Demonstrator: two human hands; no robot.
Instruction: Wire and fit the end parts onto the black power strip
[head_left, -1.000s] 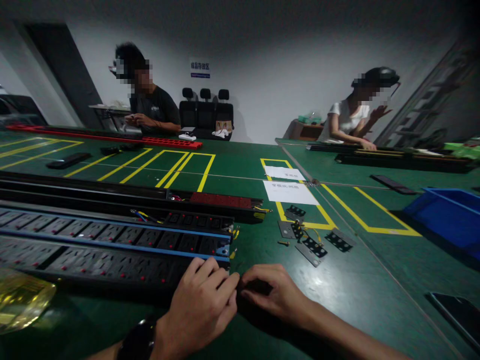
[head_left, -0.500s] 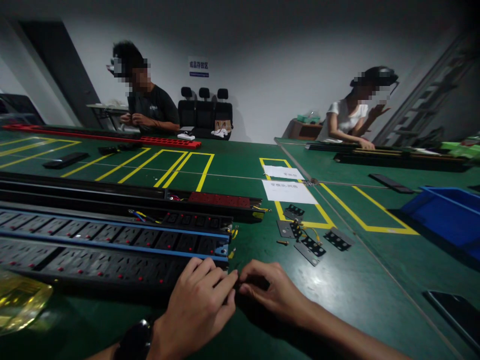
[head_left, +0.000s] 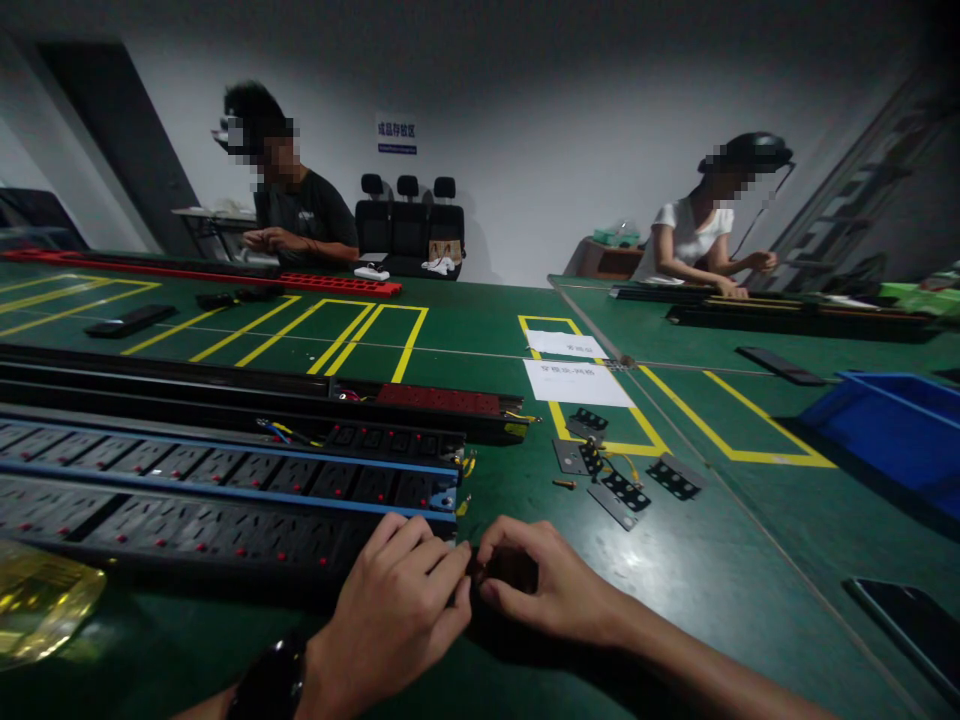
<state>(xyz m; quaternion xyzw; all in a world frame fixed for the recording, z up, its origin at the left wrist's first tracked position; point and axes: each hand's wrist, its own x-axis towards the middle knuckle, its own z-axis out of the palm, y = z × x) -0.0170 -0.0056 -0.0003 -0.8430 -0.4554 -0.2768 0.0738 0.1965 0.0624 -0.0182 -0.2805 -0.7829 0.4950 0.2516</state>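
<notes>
My left hand is closed over the right end of the nearest black power strip, which has a row of sockets and small red parts. Just beyond that end, my right hand has thumb and forefinger curled together in a pinch. Whatever lies between those fingertips is dark and too small to make out. Behind the near strip runs a blue-edged power strip with yellow wire ends at its right. Small black punched end plates and a brass-coloured screw lie beyond my right hand.
A long black strip with a dark red socket block lies farther back. At right are a blue bin and a phone; a yellow transparent container stands at left. Two people work across the green table.
My right thumb and forefinger have bowed into a rounder pinch, while my left hand stays nearly still. The person at far right has lowered a raised hand.
</notes>
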